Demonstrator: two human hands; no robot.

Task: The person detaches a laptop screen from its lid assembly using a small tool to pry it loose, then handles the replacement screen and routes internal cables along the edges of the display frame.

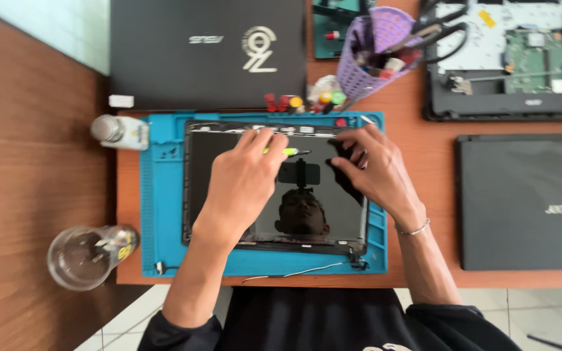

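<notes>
- Your left hand (245, 175) pinches yellow-green tool (285, 151) nr screen panel (229, 195) top edge.
- Right hand (369, 169) fingers apart, flat on panel's top-right corner.
- Blue mat (164, 195) margin free on left side.

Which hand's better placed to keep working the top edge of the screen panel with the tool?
Left, likely. The left hand already grips the yellow-green tool, its tip at the top edge of the screen panel. The right hand is bare, fingers pressing the panel's upper right as a brace.
</notes>
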